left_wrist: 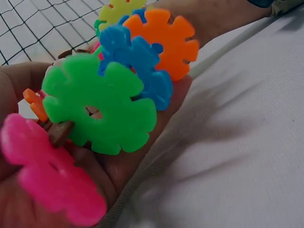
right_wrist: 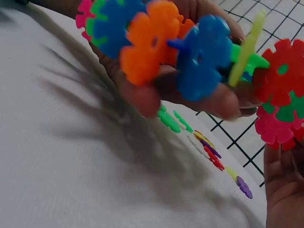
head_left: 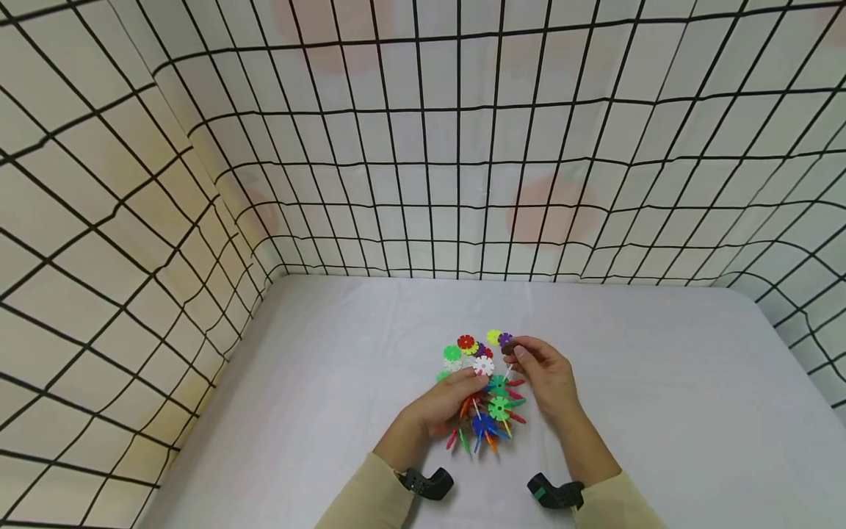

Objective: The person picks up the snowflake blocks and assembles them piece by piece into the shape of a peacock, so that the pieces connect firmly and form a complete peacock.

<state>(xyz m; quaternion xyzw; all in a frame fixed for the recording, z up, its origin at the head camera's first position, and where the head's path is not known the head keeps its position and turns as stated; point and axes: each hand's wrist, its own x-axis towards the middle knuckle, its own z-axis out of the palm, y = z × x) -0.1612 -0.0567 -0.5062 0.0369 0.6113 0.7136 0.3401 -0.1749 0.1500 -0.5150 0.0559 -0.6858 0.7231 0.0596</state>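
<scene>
A spiky cluster of interlocked, notched plastic discs (head_left: pixel 484 424), in blue, green, orange, pink and other colours, is gripped by my left hand (head_left: pixel 438 402). Up close in the left wrist view, a green disc (left_wrist: pixel 118 102) and a pink disc (left_wrist: pixel 57 173) stick out of it. Red discs (right_wrist: pixel 281 71) form one end of the cluster in the right wrist view. My right hand (head_left: pixel 550 378) pinches a small dark brown disc (head_left: pixel 508 348) between thumb and fingers, just beyond the cluster's far right side. Part of that disc is hidden by the fingertips.
Loose discs lie on the white cloth-covered table (head_left: pixel 317 367) beyond my hands: a red disc (head_left: pixel 465 342), a green disc (head_left: pixel 452 353), a white disc (head_left: pixel 483 366), a yellow disc (head_left: pixel 493 337), a purple disc (head_left: pixel 505 339). Black wire mesh (head_left: pixel 459 110) borders the table behind and on both sides.
</scene>
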